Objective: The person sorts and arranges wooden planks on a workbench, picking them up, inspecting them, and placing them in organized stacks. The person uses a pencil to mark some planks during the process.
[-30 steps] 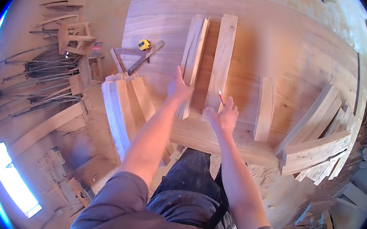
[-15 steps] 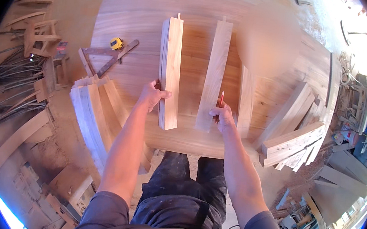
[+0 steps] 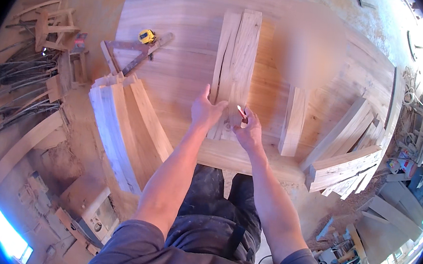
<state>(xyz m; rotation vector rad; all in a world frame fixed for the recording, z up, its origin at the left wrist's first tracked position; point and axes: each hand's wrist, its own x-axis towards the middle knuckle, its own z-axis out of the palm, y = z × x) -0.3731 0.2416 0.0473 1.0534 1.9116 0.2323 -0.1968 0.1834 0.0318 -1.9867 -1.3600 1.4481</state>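
Two pale wooden pieces lie side by side before me on the tabletop: a left one with a dark crack along it, and a right one. My left hand is at the near part of the left piece, thumb and fingers spread apart, the thumb over the wood. At the near end of the right piece, my right hand pinches a red pencil, its tip pointing up and left. Whether the right fingers also touch the wood, I cannot tell.
The wide wooden tabletop carries a wooden set square and a yellow tape measure. Long timbers lean at the left. More timber is stacked at the right, and a single piece lies nearer. A blurred patch hides part of the far right.
The left wooden piece has moved right against the other, and both now show different faces upward. My left hand has moved right and loosened its grip. The pencil now tilts left.
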